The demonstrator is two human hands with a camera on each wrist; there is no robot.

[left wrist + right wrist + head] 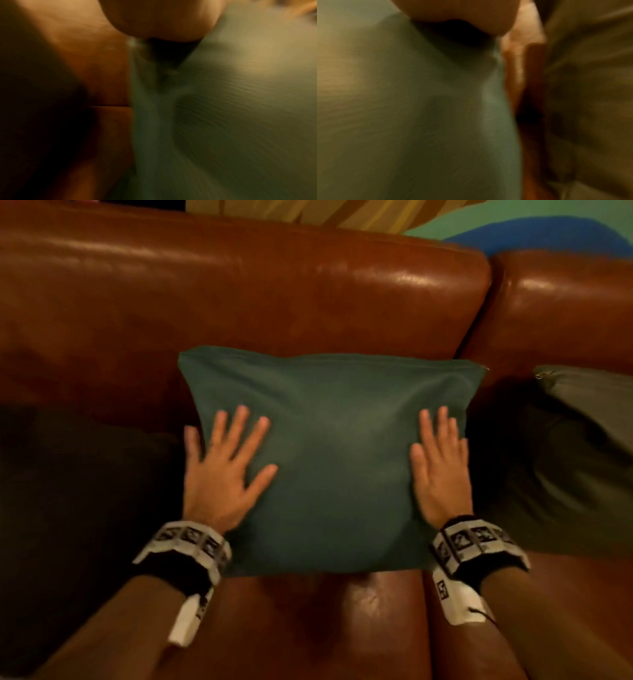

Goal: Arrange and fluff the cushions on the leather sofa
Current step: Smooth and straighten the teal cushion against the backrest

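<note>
cushion (329, 446): leaning upright against the sofa (239, 302) back, dead centre between both hands
left hand (222, 474): lying flat, grip loose, pressing its left side
right hand (440, 470): lying flat too, equally near

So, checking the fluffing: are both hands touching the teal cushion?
Touching. The head view shows the left hand and right hand lying flat on the teal cushion.

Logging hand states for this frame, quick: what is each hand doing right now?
Left hand: open, fingers spread flat on the square teal fabric cushion.
Right hand: open, fingers straight, flat on the same cushion near its right edge.
</note>
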